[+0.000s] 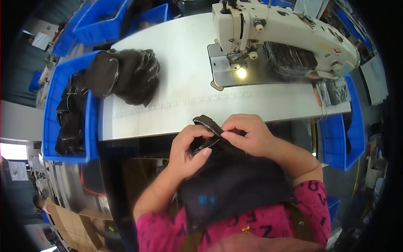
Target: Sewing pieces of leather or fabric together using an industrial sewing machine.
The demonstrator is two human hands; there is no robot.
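A white table (pixel 176 101) spreads across the far half of the scene, its near edge running left to right in front of the person. Open white surface lies along the middle, between the things at left and right.

At far right a cream sewing machine (pixel 289 29) stands on the table, needle end toward the left, blocking that side. A blue bin (pixel 90 126) holding dark pieces adjoins the table's left end; another blue bin (pixel 354 140) sits past its right end. A dark apron (pixel 239 185) covers the person's front.

At left, a stack of dark cloth (pixel 132 77) lies on the table and reaches the left bin's rim. A smaller dark stack (pixel 289 59) fills the space beneath the machine's arm.

The left hand (pixel 184 153) curls its fingers round a dark zippered piece (pixel 212 124), thumb tip apart from the forefinger. The right hand (pixel 252 136) pinches the piece between thumb and forefinger. It is held around the table's near edge, centre; its height cannot be told. Its long axis slants from far left to near right. Two silver toothed edges part toward the left and converge beside the right fingertips.
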